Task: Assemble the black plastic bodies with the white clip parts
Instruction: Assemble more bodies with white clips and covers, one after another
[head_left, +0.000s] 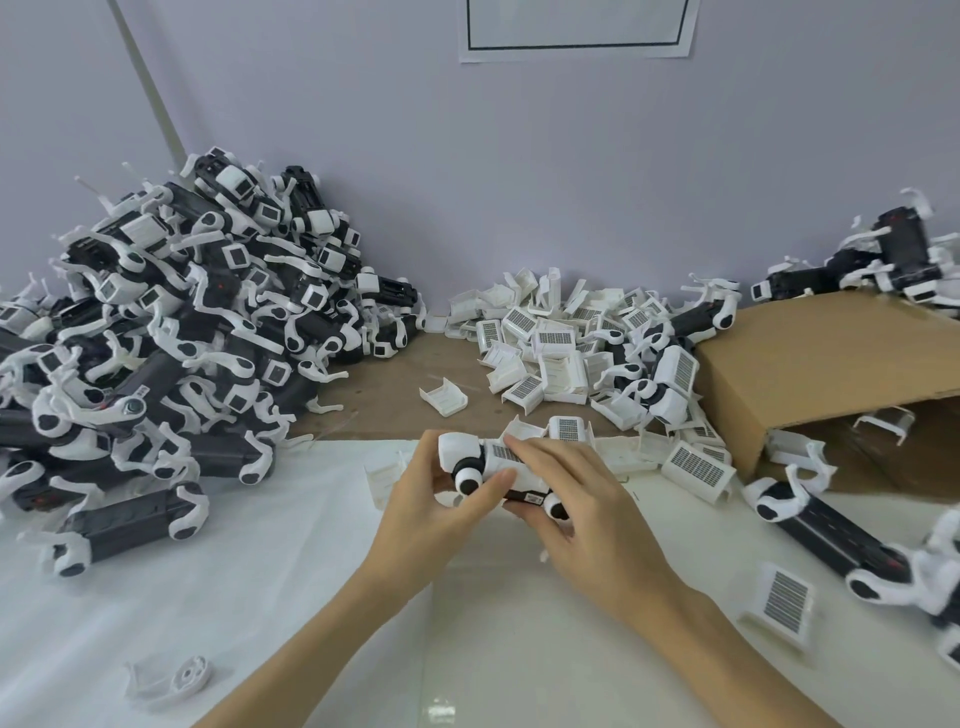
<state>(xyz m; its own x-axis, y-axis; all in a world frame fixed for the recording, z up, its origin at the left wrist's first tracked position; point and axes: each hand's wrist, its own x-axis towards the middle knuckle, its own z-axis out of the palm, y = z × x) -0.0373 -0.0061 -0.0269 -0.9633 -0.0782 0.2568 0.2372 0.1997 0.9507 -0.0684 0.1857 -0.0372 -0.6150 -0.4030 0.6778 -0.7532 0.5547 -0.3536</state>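
Now seating clip, centre frame: left hand (434, 499) grips black body (524, 493) at white end, fingers curled round; right hand (566, 499) presses white clip part (506, 453) on top, fingers curled over. Best press squarely, body steadied above white surface (260, 597), until clip sits flush.

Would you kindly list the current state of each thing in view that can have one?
left hand: grips the black body's white end
right hand: pressing a clip onto the body
black body: held above the table, clip on top
cardboard box: tipped on its side, open
lone white clip: lying loose, hollow side up
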